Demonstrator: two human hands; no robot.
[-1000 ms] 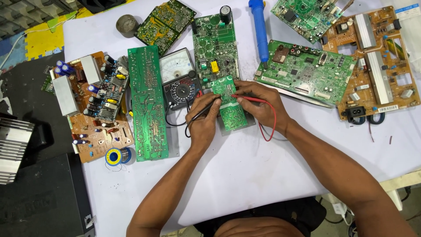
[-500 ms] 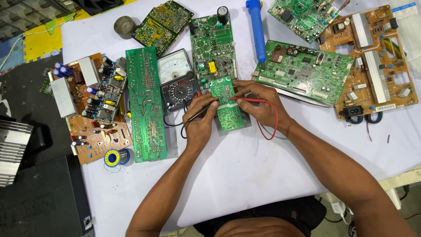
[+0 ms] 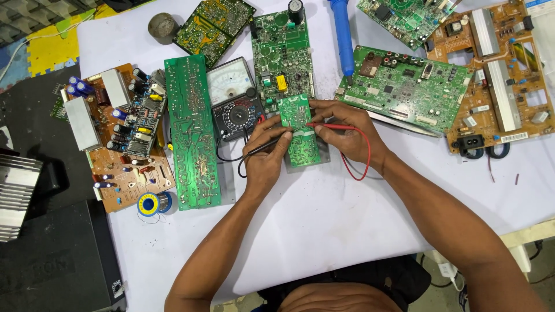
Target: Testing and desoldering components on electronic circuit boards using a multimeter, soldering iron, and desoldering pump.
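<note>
A small green circuit board lies on the white table in front of me. My left hand grips a black test probe, its tip on the board's left edge. My right hand grips a red test probe, its tip on the middle of the board. Red and black leads run back to an analogue multimeter just left of the board.
Around lie a long green board, a brown board with capacitors, a solder spool, a blue-handled tool, a large green board and a brown board at right. Black equipment sits at left.
Both hands stay on the small green board with the probes. The view has shifted slightly; the probe tips have barely moved.
</note>
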